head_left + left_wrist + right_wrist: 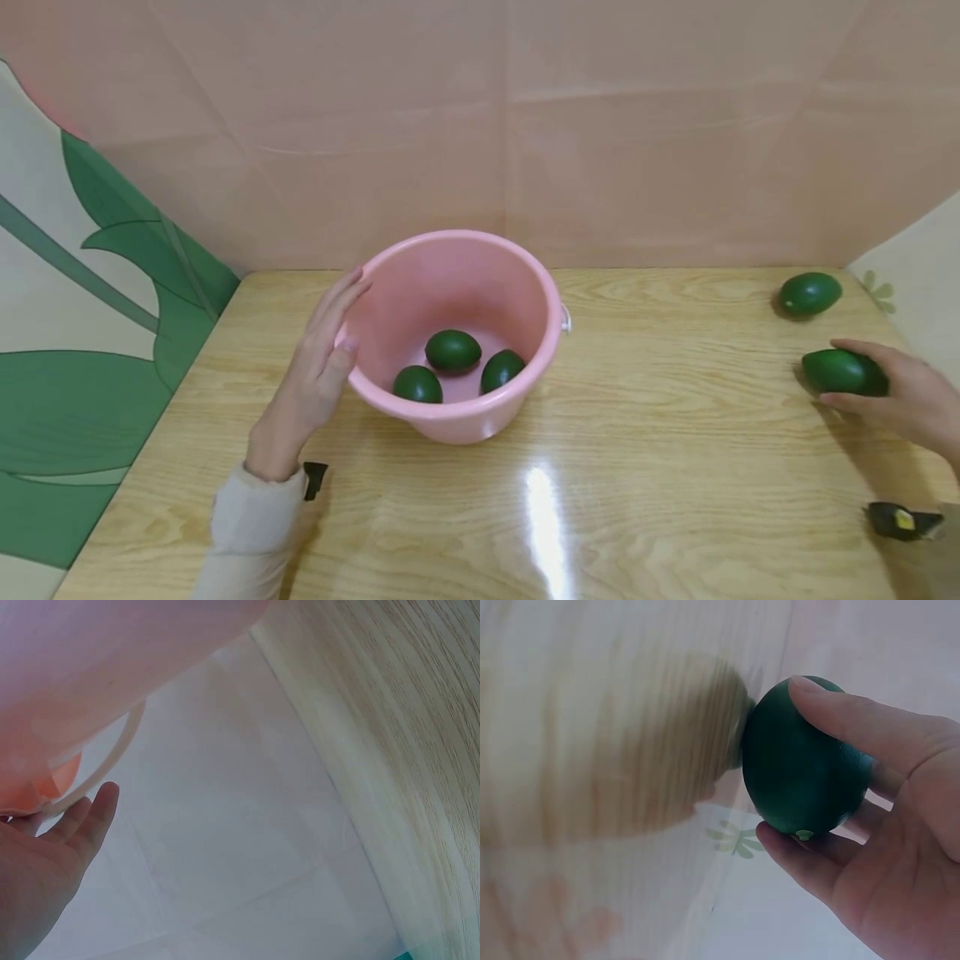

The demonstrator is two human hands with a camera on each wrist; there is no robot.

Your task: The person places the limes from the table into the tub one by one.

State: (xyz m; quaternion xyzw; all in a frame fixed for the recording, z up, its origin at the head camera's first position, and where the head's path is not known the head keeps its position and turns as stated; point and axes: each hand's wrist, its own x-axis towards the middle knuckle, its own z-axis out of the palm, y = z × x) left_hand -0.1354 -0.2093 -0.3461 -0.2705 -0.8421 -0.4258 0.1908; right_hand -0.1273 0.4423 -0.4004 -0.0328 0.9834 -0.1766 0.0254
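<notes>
A pink bucket (459,425) stands on the wooden table, with three green avocados (453,351) lying on its bottom. My left hand (306,375) rests against the bucket's left rim, its fingers nearly straight; in the left wrist view the fingers (96,817) extend beside the pale handle (120,746). At the right of the table my right hand (907,396) holds another avocado (836,372) between thumb and fingers. The right wrist view shows this avocado (802,761) with its small stem spot facing the fingertips. Behind it lies one more avocado (810,294).
A pinkish sheet-covered wall (510,133) rises behind the table (675,467). Panels with green leaf patterns (67,408) border the left side, and a pale panel (926,275) stands at the right. Light glares on the tabletop in front of the bucket.
</notes>
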